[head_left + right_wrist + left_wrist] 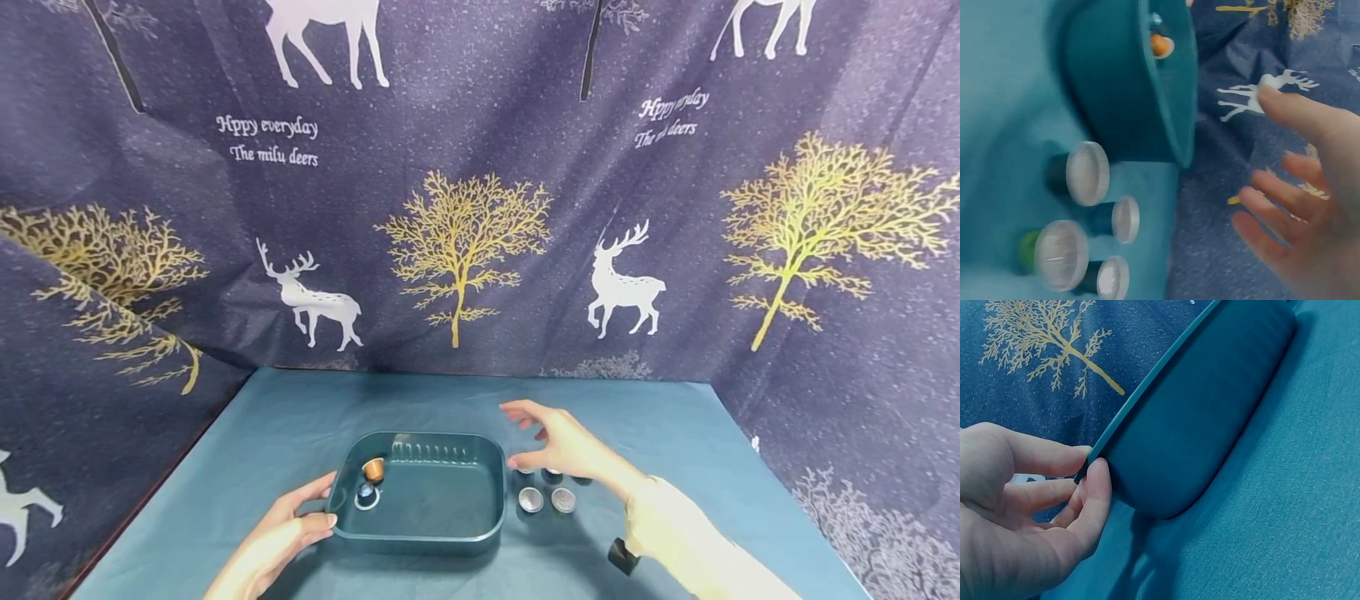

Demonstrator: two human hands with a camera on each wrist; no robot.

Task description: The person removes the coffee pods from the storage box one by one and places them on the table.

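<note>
A dark teal rectangular tray (438,500) rests on the table in front of me. At its left rim, my left hand (281,525) pinches the edge between thumb and fingers; the left wrist view shows this grip close up. Inside the tray's left end are an orange coffee capsule (373,470) and a dark blue coffee capsule (366,491). My right hand (561,442) hovers by the tray's right rim, fingers spread and nothing in them. Below it stand several coffee capsules, lids up, including a silver-lidded one (531,500) and a green-bodied one (1061,255).
A teal cloth (637,417) covers the table. Behind it hangs a dark blue curtain (487,125) printed with deer and golden trees. A black strap piece (622,557) sticks out at my right wrist.
</note>
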